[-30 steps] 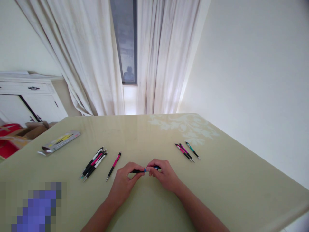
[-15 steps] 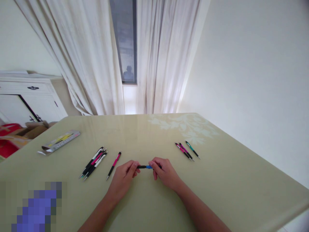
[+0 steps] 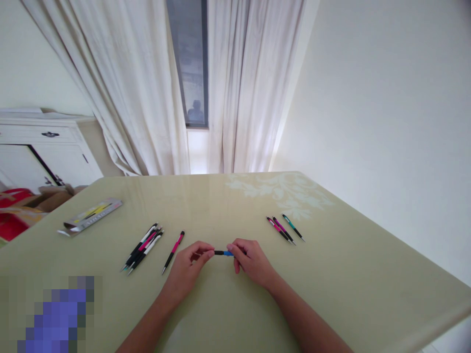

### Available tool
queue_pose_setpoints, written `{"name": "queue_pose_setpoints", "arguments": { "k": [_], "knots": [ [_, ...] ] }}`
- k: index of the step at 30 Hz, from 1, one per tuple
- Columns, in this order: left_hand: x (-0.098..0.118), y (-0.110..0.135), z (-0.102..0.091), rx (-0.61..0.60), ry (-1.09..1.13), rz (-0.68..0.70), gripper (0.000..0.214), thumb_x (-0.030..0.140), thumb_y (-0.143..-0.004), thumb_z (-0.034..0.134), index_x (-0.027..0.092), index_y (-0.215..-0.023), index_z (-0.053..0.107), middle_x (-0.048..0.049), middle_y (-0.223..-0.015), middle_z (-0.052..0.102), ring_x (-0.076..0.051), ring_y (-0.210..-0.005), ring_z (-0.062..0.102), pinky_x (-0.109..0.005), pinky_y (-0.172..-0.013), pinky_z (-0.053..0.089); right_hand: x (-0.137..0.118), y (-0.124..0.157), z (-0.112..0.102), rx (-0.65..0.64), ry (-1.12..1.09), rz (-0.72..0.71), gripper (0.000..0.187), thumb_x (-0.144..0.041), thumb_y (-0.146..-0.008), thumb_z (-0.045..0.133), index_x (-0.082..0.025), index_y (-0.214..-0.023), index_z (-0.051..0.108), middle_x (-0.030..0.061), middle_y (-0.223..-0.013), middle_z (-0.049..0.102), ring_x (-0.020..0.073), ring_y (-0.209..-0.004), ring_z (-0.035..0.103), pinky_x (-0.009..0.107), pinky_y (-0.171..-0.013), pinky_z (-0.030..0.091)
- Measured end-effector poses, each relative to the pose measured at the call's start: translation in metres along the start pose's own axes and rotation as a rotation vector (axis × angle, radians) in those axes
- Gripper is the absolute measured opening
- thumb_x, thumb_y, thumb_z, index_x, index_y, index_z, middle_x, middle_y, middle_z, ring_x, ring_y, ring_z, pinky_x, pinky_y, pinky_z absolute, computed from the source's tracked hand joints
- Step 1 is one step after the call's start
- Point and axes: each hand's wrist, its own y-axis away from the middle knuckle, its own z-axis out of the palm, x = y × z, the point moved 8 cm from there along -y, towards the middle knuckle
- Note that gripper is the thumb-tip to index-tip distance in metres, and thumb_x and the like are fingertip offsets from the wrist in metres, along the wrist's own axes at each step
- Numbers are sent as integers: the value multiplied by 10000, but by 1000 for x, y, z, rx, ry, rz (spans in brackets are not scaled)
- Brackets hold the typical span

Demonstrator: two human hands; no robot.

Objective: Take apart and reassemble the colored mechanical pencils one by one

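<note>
A blue pen with a black grip [image 3: 219,253] lies level between my two hands, just above the table. My left hand [image 3: 187,268] pinches its black end between thumb and fingertips. The thumb and curled fingers of my right hand [image 3: 253,262] are closed around the blue end, most of which they hide. Left of my left hand lies a single pink pen [image 3: 174,251] with a black grip. Farther left is a pile of white, pink and other pens [image 3: 143,249]. To the right, beyond my right hand, two pink-purple pens [image 3: 281,230] lie beside a teal pen [image 3: 293,227].
An open pen box [image 3: 91,215] rests at the table's left side. The pale green table [image 3: 221,206] reaches a wall on the right and curtains [image 3: 136,88] at the back. A white cabinet [image 3: 59,147] and cardboard boxes [image 3: 51,202] stand beyond its left edge.
My left hand's fingers have loosened and straightened into a fingertip pinch farther along the black end. My right hand has hardly moved, and the pens on the table lie as before.
</note>
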Motion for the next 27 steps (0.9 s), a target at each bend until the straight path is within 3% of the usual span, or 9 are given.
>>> {"name": "queue_pose_setpoints", "arguments": {
  "k": [3,5,8,12,16,20,25,27],
  "knots": [
    [2,0,-4,48,60,26,293,396,-827,743,211,-1054,729,-65,-1078,763,-232,-946,702,-334,-846,547,2,0,0,4,-14,12,441,-415,-1039,512,-190,-670,598,-23,-508,635,114,-488,451,214,-524,334],
    [-3,0,-4,48,55,-33,340,439,-864,701,204,-1109,721,-68,-1026,769,-225,-869,705,-327,-776,552,3,0,-1,7,-25,15,444,-430,-1042,505,-191,-680,598,-24,-513,637,113,-484,448,214,-520,334],
    [-6,0,0,-2,7,-72,323,476,-913,619,186,-940,758,-48,-800,748,-212,-713,675,-312,-673,528,3,0,-1,13,-14,7,462,-435,-1038,510,-187,-659,597,-19,-513,628,113,-488,446,218,-522,331],
    [-4,-1,-2,35,81,-34,304,435,-822,738,206,-1022,737,-55,-1006,770,-212,-827,705,-316,-780,553,5,0,-2,18,-23,19,454,-440,-1039,504,-189,-675,604,-23,-507,624,113,-487,448,217,-518,328],
    [-8,0,3,-23,95,-74,333,499,-903,631,190,-879,752,-47,-812,762,-201,-705,677,-295,-666,531,3,0,-2,12,-22,1,448,-431,-1035,514,-186,-673,614,-23,-512,632,110,-486,445,216,-515,326],
    [-6,-1,-1,23,115,-57,332,473,-821,738,200,-1009,749,-66,-961,779,-218,-821,707,-309,-750,546,3,0,-3,19,-30,6,449,-427,-1032,520,-182,-668,617,-23,-506,626,109,-486,438,214,-515,331],
    [-4,-1,3,-51,83,-75,434,547,-914,593,173,-750,737,-40,-668,699,-186,-633,620,-280,-613,484,3,1,-2,-10,-17,2,453,-441,-1025,536,-174,-674,641,-18,-518,628,108,-489,440,221,-517,319],
    [-2,-1,0,-9,85,-53,360,525,-869,669,178,-841,757,-33,-715,712,-195,-696,638,-280,-657,494,2,1,-2,-12,-11,-4,464,-452,-1017,549,-172,-660,647,-13,-521,623,111,-495,441,226,-520,317]
  ]
}}
